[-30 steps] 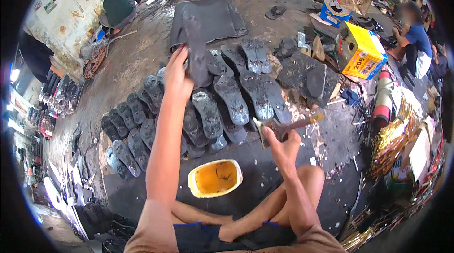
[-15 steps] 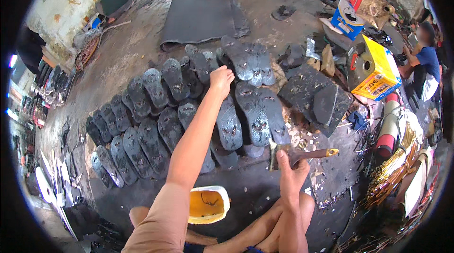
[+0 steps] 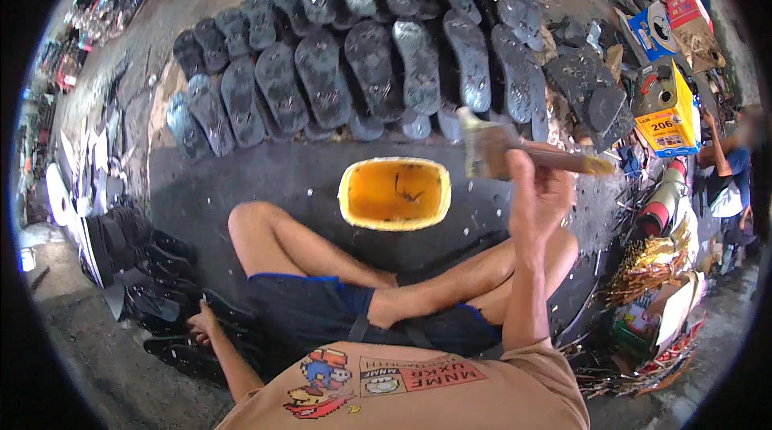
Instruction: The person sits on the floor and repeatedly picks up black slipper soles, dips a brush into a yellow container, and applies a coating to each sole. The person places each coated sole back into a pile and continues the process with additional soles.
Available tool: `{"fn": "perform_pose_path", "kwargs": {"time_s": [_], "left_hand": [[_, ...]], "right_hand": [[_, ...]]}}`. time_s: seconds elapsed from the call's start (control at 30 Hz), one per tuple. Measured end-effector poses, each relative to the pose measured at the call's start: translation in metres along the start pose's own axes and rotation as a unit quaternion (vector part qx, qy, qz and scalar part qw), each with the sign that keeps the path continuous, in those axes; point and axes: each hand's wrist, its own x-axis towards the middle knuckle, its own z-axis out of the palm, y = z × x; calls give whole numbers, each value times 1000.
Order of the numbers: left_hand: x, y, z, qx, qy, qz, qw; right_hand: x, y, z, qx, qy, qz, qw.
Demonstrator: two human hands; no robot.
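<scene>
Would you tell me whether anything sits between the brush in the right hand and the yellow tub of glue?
Nothing visible does. The right hand holds the brush just right of and above the yellow tub, whose top is open, with only bare dark floor between them. The rows of dark soles lie beyond the tub, not in the path.

My right hand holds a brush right of the glue tub; shoe soles lie in rows beyond it; my left hand rests beside stacked soles.

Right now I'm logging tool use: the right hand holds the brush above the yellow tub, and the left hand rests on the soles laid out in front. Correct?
Not quite. In the head view the left hand reaches down to the dark sandals stacked at the person's left side. The right hand does hold the brush by the yellow tub.
</scene>
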Motion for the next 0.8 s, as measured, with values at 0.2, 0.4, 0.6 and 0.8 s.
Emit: {"fn": "perform_pose_path", "kwargs": {"time_s": [0.2, 0.4, 0.6, 0.8], "left_hand": [[-46, -33, 11, -122, -7, 273, 954], [-61, -20, -73, -279, -83, 299, 909], [-177, 40, -227, -385, -57, 577, 718], [-262, 29, -159, -460, -116, 598, 646]], "right_hand": [[-56, 11, 46, -237, -206, -91, 945], [-73, 37, 47, -261, -199, -143, 934], [-37, 38, -7, -48, -34, 72, 996], [-70, 41, -12, -150, -169, 127, 966]]}}
